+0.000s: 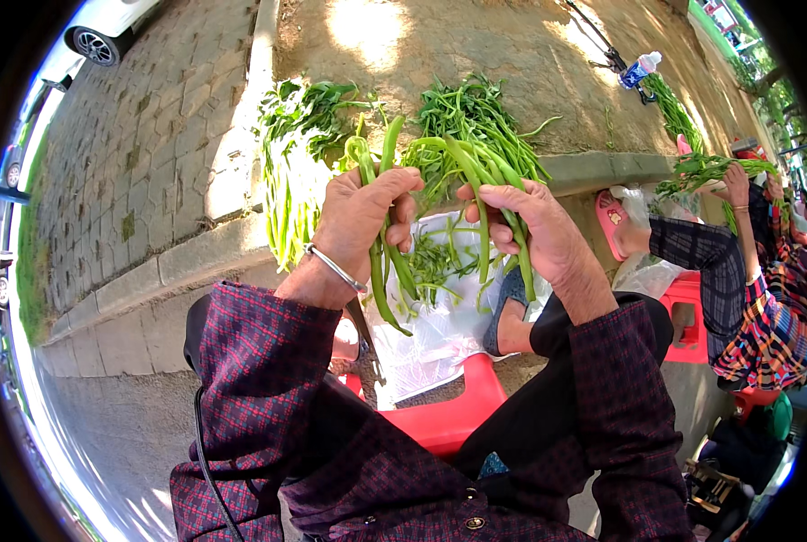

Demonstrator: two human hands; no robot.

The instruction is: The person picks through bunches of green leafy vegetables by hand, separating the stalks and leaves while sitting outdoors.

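Note:
My left hand (364, 217), with a silver bangle at the wrist, is closed around several thick green stems (392, 271) that hang below the fist and poke out above it. Thumb and fingers of my right hand (531, 221) grip another few long green stems (466, 163), their upper ends bent over to the left. Under both hands, picked leaves and stem bits (439, 257) lie on a white plastic sheet (430, 348). Just beyond are two heaps of leafy green vegetable, a left one (295, 181) and a right one (475, 113), at the kerb.
I sit astride a red plastic stool (448, 411). To the right a co-worker in plaid (765, 334) holds a bunch of greens (710, 172), near another red stool (686, 316). A bottle (638, 70) stands on the dirt. A stone kerb (205, 262) borders the paving.

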